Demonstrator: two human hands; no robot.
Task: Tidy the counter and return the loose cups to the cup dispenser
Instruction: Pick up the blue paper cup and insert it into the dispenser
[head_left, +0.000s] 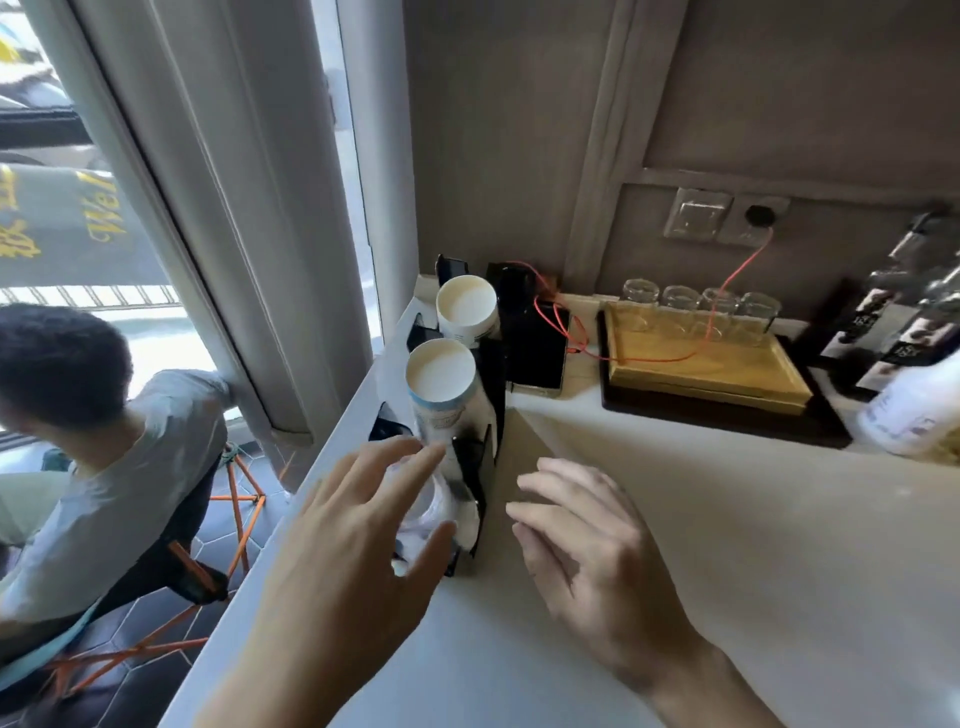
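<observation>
A black cup dispenser (485, 415) stands at the counter's left edge. Two stacks of white paper cups rise from it: a near stack (441, 382) and a far stack (467, 309). In its front slot sits a stack of clear plastic cups (434, 512). My left hand (358, 540) hovers over the clear cups with fingers spread, its thumb by their side; whether it touches them is unclear. My right hand (587, 545) floats open just right of the dispenser, holding nothing.
A dark phone (537, 353) with a red cable lies behind the dispenser. A wooden tray (727, 374) bears several glasses. Bottles (909, 405) stand at far right. A seated person (78, 441) is below the counter's left edge, beside a window.
</observation>
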